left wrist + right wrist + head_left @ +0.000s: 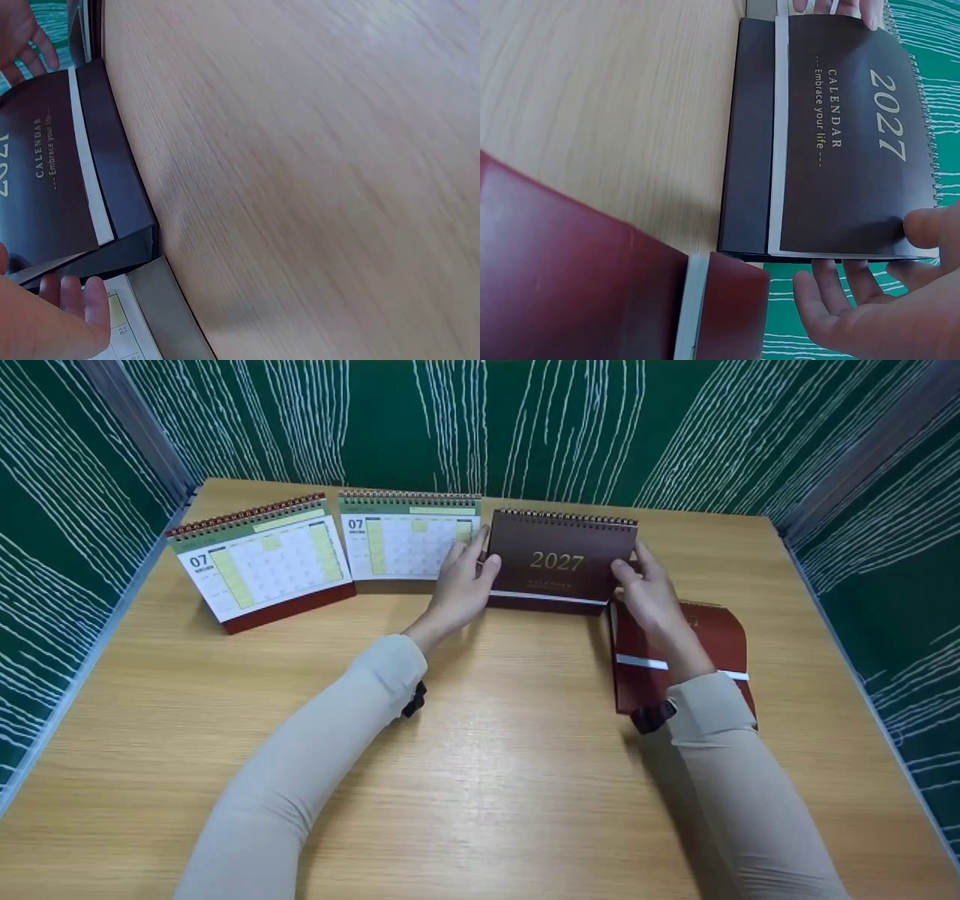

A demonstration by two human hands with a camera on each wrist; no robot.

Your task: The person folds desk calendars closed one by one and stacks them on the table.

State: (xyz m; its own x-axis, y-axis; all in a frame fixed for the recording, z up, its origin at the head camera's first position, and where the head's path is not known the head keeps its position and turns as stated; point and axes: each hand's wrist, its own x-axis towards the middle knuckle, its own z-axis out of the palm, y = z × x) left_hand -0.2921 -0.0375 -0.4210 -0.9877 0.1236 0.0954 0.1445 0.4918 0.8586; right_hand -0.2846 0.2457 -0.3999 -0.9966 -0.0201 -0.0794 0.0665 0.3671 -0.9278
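Observation:
A dark brown desk calendar [556, 585], with 2027 in gold on its cover, stands propped upright at the back of the table. My left hand [465, 585] holds its left edge, thumb by the front and fingers along the side. At the opposite edge, my right hand [646, 589] grips it, with the thumb [924, 227] on the cover and the fingers at the side. Left of it stands a calendar opened to page 07 [397, 547], partly behind my left hand. Below my right hand is a red calendar [709, 631] with a white strip across it.
Another calendar [277, 562] on page 07, with a red base, stands angled at the far left. All are on a wooden table [480, 780]. Green panels with white lines [562, 427] rise behind the table and along both sides.

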